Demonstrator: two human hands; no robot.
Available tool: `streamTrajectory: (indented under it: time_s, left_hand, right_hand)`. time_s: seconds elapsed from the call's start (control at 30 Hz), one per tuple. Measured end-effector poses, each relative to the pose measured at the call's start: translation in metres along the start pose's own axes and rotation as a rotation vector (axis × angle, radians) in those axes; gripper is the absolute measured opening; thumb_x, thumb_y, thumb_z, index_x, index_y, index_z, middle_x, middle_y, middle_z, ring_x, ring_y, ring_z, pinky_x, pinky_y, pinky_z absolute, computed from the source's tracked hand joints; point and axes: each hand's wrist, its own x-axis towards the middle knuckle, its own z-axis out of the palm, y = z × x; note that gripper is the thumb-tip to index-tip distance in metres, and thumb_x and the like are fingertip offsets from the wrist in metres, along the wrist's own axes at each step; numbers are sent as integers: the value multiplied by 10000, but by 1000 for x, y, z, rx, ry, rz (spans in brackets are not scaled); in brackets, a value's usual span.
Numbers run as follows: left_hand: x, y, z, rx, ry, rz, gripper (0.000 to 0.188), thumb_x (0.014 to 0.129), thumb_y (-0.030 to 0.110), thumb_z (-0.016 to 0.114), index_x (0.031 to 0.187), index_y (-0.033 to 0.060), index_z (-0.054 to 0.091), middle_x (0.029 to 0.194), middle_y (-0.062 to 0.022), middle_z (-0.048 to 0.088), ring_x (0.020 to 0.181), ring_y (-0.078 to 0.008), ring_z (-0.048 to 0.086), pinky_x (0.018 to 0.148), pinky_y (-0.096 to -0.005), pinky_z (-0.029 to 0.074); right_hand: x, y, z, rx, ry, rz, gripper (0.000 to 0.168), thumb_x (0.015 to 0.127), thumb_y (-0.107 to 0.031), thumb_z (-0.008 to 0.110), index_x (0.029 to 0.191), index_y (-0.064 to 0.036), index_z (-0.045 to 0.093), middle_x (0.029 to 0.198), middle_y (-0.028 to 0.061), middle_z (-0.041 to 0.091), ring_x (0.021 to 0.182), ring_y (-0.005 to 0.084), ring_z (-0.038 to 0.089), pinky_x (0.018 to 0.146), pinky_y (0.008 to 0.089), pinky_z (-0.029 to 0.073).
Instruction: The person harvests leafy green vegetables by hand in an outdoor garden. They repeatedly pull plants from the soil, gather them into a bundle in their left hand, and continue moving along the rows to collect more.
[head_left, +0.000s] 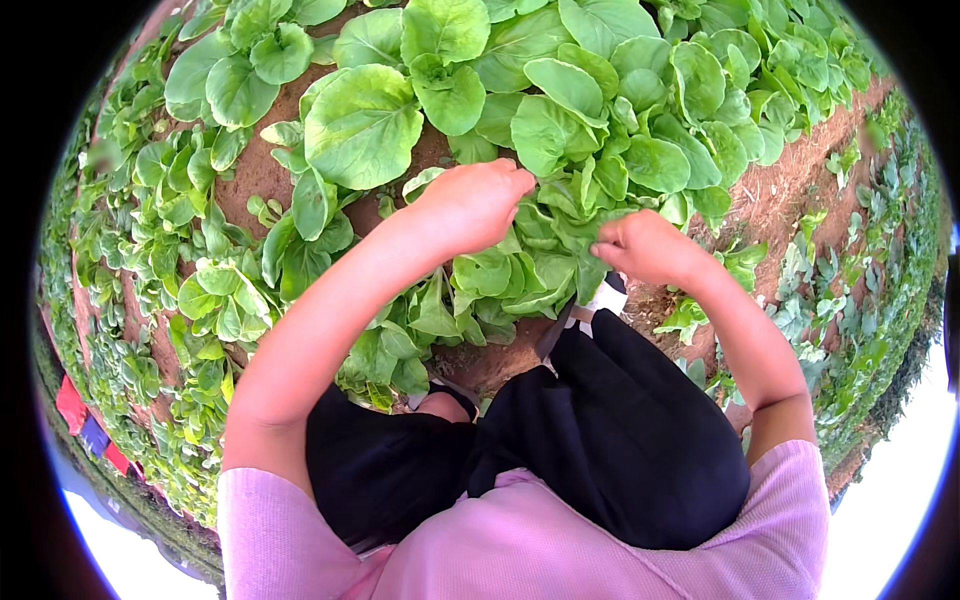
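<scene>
My left hand (480, 201) reaches in from the left, its fingers curled at the edge of dense leafy greens (562, 202). Whatever may lie between those fingertips is hidden from above. Opposite it, my right hand (641, 246) pinches the edge of a broad green leaf (587, 244) between thumb and fingers. A cluster of paler, folded leaves (536, 274) fills the gap between and below the two hands. One large, flat leaf (364, 126) spreads out beyond my left wrist.
My knees in black trousers (622, 435) are bent close to the plants. A shoe (559, 330) and some white material (609, 296) show under the leaves. Reddish-brown soil (259, 176) lies between rows. Bluish-green plants (832, 300) grow at right; red and blue items (94, 435) stand far left.
</scene>
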Motion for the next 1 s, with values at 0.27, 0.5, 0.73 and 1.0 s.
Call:
streamTrajectory:
  time_s: [0.27,0.5,0.73,1.0]
  left_hand:
    - [69,-9,61,-905,241,-306,326,757,138,690,1056,34,610,982,-52,647,875,-120,580,807,-274,456]
    - [52,-46,47,-1191,434,-600,334,780,179,700,1059,23,602,1022,-45,629,905,-139,569,811,-284,442]
    - [43,-37,38,-1115,359,-565,373,773,202,710,1068,9,588,1050,-54,615,935,-150,554,837,-286,420]
    - [30,-51,35,-1257,202,-600,341,753,204,723,1054,96,604,1008,-18,619,902,-117,556,749,-294,431]
  right_hand:
    - [32,-5,-37,645,401,-12,257,876,-271,537,825,-24,589,644,35,584,529,106,559,499,264,445]
    - [3,-5,9,391,459,-414,187,853,-161,550,963,-11,575,866,145,593,859,287,581,784,358,455]
    - [-17,-22,24,123,235,-248,212,848,-128,522,1009,8,549,948,174,588,908,357,551,825,421,435]
    - [53,-9,-4,205,184,-198,211,860,-119,451,980,18,558,876,203,611,837,357,590,747,416,467]
